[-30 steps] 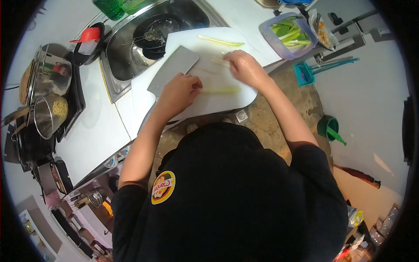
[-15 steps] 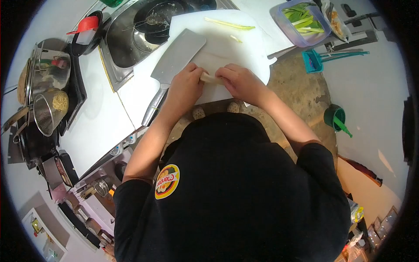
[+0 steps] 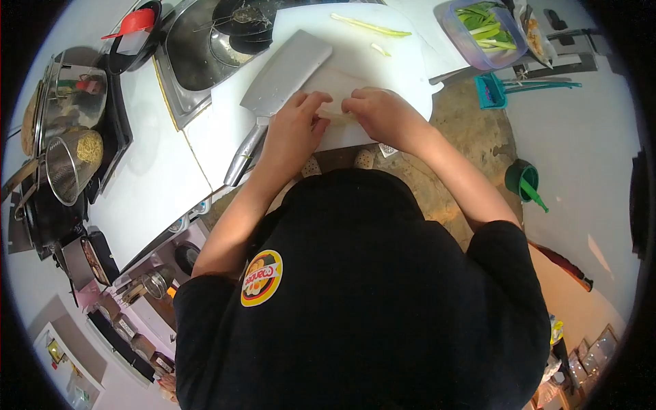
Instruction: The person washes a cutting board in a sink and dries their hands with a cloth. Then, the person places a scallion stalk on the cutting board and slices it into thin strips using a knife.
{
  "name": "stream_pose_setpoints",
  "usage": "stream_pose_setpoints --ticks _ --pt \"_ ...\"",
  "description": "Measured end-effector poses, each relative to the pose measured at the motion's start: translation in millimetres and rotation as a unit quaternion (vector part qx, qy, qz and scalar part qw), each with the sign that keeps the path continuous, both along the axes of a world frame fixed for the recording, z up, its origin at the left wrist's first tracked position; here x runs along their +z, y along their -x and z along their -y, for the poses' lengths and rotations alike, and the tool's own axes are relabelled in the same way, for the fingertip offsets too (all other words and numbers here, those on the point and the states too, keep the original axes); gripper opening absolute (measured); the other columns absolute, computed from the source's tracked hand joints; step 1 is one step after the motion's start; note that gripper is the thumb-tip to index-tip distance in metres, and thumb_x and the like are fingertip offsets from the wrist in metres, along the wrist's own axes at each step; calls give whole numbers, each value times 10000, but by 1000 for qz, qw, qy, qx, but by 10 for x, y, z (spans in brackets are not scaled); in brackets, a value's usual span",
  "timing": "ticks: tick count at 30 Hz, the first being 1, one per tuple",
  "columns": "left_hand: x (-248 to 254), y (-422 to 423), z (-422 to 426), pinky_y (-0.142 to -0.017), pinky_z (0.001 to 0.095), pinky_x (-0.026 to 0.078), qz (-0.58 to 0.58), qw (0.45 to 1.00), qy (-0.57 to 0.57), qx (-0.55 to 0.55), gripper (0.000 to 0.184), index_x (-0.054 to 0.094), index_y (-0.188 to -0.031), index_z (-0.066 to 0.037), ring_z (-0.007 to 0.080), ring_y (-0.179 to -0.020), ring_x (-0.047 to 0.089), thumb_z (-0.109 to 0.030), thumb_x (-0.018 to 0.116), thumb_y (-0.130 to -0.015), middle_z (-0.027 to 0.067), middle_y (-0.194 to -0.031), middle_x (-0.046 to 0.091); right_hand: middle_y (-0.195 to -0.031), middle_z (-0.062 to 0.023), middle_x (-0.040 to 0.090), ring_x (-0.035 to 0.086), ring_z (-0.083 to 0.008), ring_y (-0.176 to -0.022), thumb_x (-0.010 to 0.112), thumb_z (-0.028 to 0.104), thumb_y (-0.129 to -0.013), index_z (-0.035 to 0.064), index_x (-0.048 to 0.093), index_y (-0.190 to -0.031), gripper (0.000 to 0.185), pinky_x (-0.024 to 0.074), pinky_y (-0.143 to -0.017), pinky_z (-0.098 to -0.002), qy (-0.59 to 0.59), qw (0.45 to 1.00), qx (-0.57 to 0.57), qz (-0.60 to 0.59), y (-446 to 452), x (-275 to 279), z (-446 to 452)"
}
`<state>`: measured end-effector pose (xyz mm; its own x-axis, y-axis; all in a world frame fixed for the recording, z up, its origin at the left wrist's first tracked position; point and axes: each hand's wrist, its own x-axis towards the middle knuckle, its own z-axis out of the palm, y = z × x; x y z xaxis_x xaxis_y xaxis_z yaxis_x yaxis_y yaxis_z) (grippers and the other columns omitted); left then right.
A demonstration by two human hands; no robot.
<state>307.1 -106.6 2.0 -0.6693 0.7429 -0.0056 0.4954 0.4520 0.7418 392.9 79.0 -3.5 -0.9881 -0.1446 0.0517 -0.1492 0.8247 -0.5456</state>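
Note:
A white cutting board (image 3: 403, 75) lies on the counter. My left hand (image 3: 297, 126) is over its near edge, beside the cleaver (image 3: 290, 72), with thumb and fingers apart and nothing visible between them. The cleaver lies flat, its metal handle (image 3: 244, 156) pointing toward me. My right hand (image 3: 386, 116) is closed in a pinch just right of my left hand. A pale strip (image 3: 336, 115) shows faintly between the hands; what the right fingertips hold is unclear. A long pale-green stalk (image 3: 369, 26) and a short piece (image 3: 380, 49) lie at the board's far side.
Behind the board, a sink (image 3: 198, 58) holds a black pan. A plastic container (image 3: 482, 37) of green vegetables stands at the back right. At the left are a strainer (image 3: 65, 167) and pots. A teal dustpan (image 3: 490, 92) and green bucket (image 3: 521, 179) are on the right.
My hands came together around a pale stalk, then my left fingers opened. A short piece left near my right hand now lies on the board. The view has shifted, showing less of the sink.

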Motion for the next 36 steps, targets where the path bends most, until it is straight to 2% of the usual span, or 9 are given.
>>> stream_pose_setpoints --ticks 3,7,13,15,19,21,28,34,36 --pt "-6 -22 71 -777 337 566 -53 998 4 -40 269 681 -1069 -91 245 -868 701 -44 718 -807 128 -1070 638 -893 -154 629 619 -356 -921 540 21 -823 33 617 -945 144 498 -804 -446 -15 1000 12 1 -2 -8 -11" --pt "-50 -46 148 -786 329 568 -91 994 -7 -63 215 695 -1022 -68 230 -887 703 -45 720 -809 113 -1046 651 -883 -147 623 617 -352 -921 549 35 -824 34 613 -926 120 499 -800 -442 -4 1000 -1 0 -29 13 16" --pt "-20 -5 121 -768 320 568 -32 999 -15 -31 159 703 -989 -24 223 -863 709 -77 710 -839 115 -969 679 -856 -134 620 618 -338 -889 564 40 -823 39 598 -921 104 508 -769 -433 16 998 4 -65 -80 -112 13" --pt "42 42 80 -745 315 566 -34 998 35 -32 126 716 -952 -23 220 -847 711 -98 705 -852 118 -945 681 -841 -132 619 618 -331 -877 558 35 -826 40 596 -907 89 510 -757 -432 31 996 -17 -82 -62 -142 35" --pt "147 48 13 -722 324 558 18 998 54 -6 101 724 -918 -34 224 -829 705 -99 704 -845 111 -920 683 -851 -138 612 618 -337 -876 551 30 -829 38 604 -889 80 509 -761 -438 35 997 -38 -61 -41 -142 73" --pt "116 10 24 -713 348 548 -92 994 62 -18 102 725 -916 -47 241 -800 694 -97 704 -830 103 -875 681 -862 -139 602 616 -347 -873 551 20 -827 37 611 -873 78 507 -765 -442 16 997 -44 -64 -38 -106 106" --pt "42 -79 28 -731 373 540 -128 990 40 -35 114 726 -921 -58 275 -775 674 -72 683 -816 107 -894 675 -857 -120 581 588 -328 -854 578 -11 -804 35 613 -849 73 483 -738 -412 77 993 -25 -83 -27 -195 61" --pt "64 -123 28 -774 380 533 -142 986 74 -48 115 713 -921 -35 295 -862 669 -60 673 -817 121 -919 675 -864 -113 577 585 -311 -854 585 -19 -790 47 647 -868 120 489 -756 -400 95 992 -37 -77 -14 -189 71" --pt "82 -131 22 -796 396 528 -209 975 30 -63 102 706 -908 -20 305 -896 663 -49 660 -822 125 -935 674 -881 -102 572 578 -294 -870 605 -14 -767 31 642 -861 111 495 -775 -398 12 983 -20 -180 -8 -180 89"
